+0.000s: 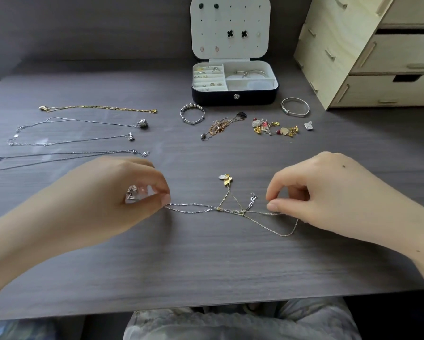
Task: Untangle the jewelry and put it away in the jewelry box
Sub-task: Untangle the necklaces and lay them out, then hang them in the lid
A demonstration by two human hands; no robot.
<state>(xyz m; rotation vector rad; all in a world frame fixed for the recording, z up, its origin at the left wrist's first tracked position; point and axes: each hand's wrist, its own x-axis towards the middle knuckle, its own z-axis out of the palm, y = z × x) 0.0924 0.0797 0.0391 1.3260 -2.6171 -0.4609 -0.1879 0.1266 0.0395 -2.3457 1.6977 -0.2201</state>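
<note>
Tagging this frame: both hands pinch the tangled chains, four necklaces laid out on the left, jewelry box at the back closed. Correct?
No: the jewelry box is open, lid upright, per the head view. The rest holds: left hand and right hand pinch the tangled chains, four necklaces laid out on the left.

Tangled chains (230,210) before open jewelry box (234,96)

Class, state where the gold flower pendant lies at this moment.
In the head view, the gold flower pendant lies on the table near centre, between the left hand and the right hand, just beyond the tangled chains they pinch.
</note>
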